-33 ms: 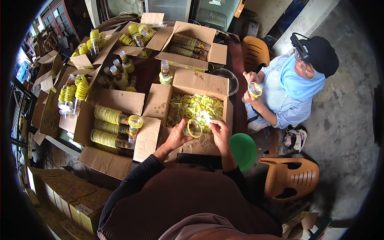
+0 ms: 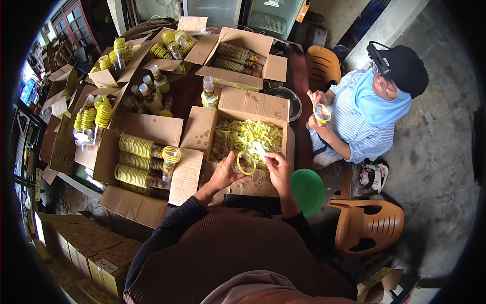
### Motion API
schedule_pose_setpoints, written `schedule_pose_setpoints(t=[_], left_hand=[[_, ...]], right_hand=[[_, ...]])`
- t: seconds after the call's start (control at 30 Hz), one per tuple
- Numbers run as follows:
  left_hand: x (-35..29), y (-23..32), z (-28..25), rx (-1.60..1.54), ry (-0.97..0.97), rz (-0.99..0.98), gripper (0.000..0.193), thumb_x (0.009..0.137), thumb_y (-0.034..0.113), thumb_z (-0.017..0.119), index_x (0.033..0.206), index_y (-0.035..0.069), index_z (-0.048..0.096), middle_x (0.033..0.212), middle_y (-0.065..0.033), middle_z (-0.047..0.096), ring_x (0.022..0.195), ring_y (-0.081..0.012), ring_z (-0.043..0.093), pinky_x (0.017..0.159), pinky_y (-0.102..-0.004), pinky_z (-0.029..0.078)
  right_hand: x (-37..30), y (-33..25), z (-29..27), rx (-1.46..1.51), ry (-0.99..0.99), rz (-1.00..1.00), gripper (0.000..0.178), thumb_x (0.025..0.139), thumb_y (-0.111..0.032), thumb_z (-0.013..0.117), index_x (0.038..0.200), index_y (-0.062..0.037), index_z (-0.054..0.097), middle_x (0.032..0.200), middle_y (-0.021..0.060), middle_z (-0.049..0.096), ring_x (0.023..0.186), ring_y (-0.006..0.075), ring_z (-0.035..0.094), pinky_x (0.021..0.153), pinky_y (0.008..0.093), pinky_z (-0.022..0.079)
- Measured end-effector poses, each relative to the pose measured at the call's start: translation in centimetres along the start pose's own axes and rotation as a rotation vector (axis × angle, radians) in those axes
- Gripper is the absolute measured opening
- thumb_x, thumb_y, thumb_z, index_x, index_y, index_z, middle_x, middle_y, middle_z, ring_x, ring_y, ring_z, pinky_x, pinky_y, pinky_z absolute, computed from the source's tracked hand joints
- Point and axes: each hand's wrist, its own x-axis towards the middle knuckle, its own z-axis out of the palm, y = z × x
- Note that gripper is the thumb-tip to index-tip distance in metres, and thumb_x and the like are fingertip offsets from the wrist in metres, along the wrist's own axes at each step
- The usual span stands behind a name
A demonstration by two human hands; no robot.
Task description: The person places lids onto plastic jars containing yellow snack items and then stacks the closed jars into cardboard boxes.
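Note:
My left hand [image 2: 226, 171] is closed round a clear plastic cup [image 2: 246, 163] with a yellow rim, its open mouth tilted toward me. My right hand [image 2: 278, 167] is just to the right, thumb and fingers pinched together. A bright pale strip [image 2: 258, 148] shows beside those fingertips; glare hides whether they hold it. Both hands are over the near side of an open cardboard box [image 2: 253, 104]. Inside that box lies a heap of yellow and pale strips [image 2: 243, 133].
Stacked yellow-rimmed cups [image 2: 135, 147] fill a carton at left, with more cartons behind. A cup stack [image 2: 210, 92] stands beyond my box. At right are a green basin [image 2: 307, 192], a metal bowl [image 2: 293, 99], an orange chair [image 2: 367, 225] and a seated person [image 2: 374, 111] holding a cup.
My right fingertips have shifted very slightly to the left. My left hand and the cup look the same.

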Motion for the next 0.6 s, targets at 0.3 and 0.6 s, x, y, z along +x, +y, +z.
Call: schedule_pose_setpoints(t=[0.3,0.6], left_hand=[[-0.5,-0.4,0.4,0.065,-0.004,-0.001,0.075,0.071,0.018,0.082,0.128,-0.003,0.037,0.116,-0.0202,0.051,0.107,-0.0361,0.054,0.09,-0.04,0.046],[-1.7,-2.2,-0.2,-0.11,0.007,-0.051,0.074,0.077,0.015,0.075,0.135,-0.003,0.031,0.125,-0.0223,0.046,0.12,-0.0365,0.047,0.101,-0.0403,0.038]], right_hand=[[-0.6,3.0,-0.1,0.018,-0.021,0.079,0.021,0.086,-0.001,0.066,0.108,0.0001,0.065,0.084,0.0045,0.061,0.072,0.01,0.056,0.066,0.025,0.047],[-1.1,4.2,0.1,-0.028,-0.059,0.12,0.034,0.085,-0.001,0.067,0.119,-0.0016,0.062,0.086,0.0029,0.061,0.074,0.009,0.055,0.068,0.0239,0.048]])
